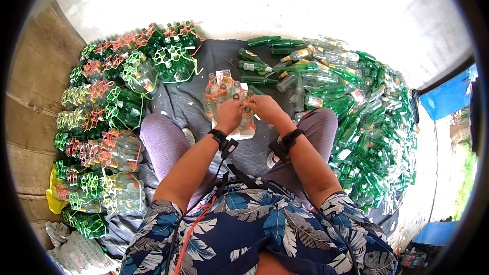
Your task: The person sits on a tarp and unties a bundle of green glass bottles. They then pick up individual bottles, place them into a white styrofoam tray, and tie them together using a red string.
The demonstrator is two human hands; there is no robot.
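Left hand (229,114) and right hand (267,108) meet over a cluster of clear glass bottles (211,106), upright between bent knees in mauve trousers (164,135). Grip: fingers of both drawn in at the red-orange plastic cord (218,93) strung about the necks; cannot tell whether either pinches cord or glass. Beneath the grip: a flat white piece (243,134) on the dark grey ground sheet (216,56), probably a base for the cluster. Right of the grip: a heap of loose green and clear bottles (367,117), presumably within reach. Left: rows of corded bottle bundles (122,153), upright, likely kept separate.
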